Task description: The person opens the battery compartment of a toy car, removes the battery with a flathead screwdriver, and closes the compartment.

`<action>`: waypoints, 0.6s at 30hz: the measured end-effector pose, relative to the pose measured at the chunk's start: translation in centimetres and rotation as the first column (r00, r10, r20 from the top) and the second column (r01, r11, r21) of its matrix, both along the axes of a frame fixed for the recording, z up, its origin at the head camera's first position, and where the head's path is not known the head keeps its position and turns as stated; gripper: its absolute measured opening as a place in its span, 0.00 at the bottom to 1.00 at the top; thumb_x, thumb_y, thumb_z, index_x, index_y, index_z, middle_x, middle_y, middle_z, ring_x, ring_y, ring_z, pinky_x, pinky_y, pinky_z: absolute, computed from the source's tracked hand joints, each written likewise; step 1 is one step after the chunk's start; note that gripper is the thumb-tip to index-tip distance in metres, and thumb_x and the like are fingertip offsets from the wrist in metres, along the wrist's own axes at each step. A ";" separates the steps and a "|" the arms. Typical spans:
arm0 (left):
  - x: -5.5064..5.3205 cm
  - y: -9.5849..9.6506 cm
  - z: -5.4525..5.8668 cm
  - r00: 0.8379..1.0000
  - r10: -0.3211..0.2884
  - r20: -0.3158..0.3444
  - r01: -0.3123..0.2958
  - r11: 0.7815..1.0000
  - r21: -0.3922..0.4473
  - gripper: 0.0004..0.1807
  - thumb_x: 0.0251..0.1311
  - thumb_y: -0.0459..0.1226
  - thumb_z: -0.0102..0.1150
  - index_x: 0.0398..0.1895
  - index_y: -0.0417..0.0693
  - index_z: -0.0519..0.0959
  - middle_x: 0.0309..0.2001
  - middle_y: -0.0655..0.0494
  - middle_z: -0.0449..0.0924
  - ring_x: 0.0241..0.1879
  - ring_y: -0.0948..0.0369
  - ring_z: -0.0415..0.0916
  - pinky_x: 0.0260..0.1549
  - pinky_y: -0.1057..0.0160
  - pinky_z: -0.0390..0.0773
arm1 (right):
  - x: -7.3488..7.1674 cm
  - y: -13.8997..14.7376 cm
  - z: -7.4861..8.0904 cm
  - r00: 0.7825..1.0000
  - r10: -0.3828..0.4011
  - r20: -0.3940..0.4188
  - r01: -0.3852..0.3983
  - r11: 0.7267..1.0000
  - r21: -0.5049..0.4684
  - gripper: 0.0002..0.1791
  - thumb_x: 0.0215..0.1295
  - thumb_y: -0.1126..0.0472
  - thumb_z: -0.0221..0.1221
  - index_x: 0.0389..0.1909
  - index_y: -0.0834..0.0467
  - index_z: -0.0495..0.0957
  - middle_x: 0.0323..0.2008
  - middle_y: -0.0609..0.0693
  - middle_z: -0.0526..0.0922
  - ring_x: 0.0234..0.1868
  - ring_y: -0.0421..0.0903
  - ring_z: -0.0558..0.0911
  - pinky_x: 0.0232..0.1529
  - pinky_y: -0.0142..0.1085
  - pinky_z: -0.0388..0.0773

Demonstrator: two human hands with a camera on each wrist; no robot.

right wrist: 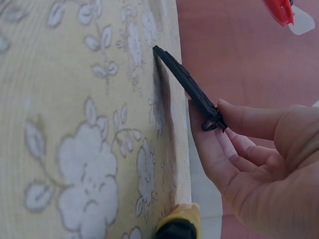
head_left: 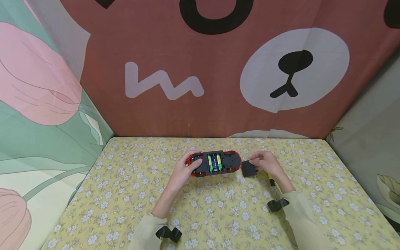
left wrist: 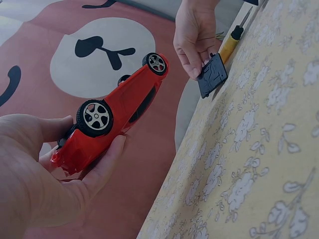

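Observation:
My left hand (head_left: 185, 166) grips the tail or nose end of a red toy car (left wrist: 130, 102), turned with its black underside toward me. In the head view the battery compartment in that underside lies uncovered, with several batteries (head_left: 214, 163) side by side in it, green-yellow and blue. The right hand (head_left: 267, 162) pinches a thin black battery cover (head_left: 249, 169) by one edge between thumb and fingers. In the right wrist view this cover (right wrist: 187, 82) is tilted, its far edge close to the tabletop. The car's far end is near the cover in the head view.
A screwdriver (left wrist: 230, 44) with a yellow and black handle lies on the table beside the right hand. The table wears a yellow floral cloth (head_left: 218, 215). Behind it hangs a curtain (head_left: 218, 114) printed with a bear face.

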State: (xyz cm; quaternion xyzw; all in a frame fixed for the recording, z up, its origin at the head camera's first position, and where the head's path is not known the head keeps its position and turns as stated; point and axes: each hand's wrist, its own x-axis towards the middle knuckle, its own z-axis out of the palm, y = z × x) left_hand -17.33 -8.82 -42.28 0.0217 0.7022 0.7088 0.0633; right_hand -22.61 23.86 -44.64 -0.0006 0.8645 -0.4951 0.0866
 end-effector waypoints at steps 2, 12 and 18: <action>0.0 0.0 -0.1 1.000 0.002 0.005 -0.002 1.000 0.005 0.23 0.73 0.38 0.62 0.69 0.46 0.76 0.61 0.42 0.78 0.49 0.54 0.83 0.41 0.63 0.83 | -0.1 0.0 -0.2 1.000 -0.006 -0.002 0.006 1.000 0.016 0.10 0.72 0.67 0.62 0.48 0.71 0.80 0.44 0.65 0.85 0.38 0.52 0.85 0.42 0.45 0.85; 0.0 -0.1 0.0 1.000 0.011 0.004 -0.011 1.000 0.008 0.24 0.73 0.38 0.61 0.70 0.44 0.75 0.61 0.42 0.78 0.48 0.54 0.83 0.41 0.63 0.82 | -0.4 0.1 -0.8 0.999 -0.012 -0.042 0.018 0.990 0.138 0.07 0.71 0.68 0.63 0.42 0.70 0.82 0.38 0.63 0.86 0.33 0.50 0.85 0.35 0.42 0.85; 0.0 -0.1 0.1 1.000 0.019 -0.005 -0.019 1.000 -0.017 0.23 0.73 0.39 0.62 0.68 0.46 0.76 0.60 0.42 0.78 0.47 0.54 0.83 0.41 0.63 0.82 | -0.3 0.0 -0.7 0.996 0.030 -0.085 -0.008 0.971 0.239 0.05 0.71 0.69 0.63 0.39 0.69 0.82 0.32 0.59 0.85 0.28 0.48 0.84 0.31 0.42 0.83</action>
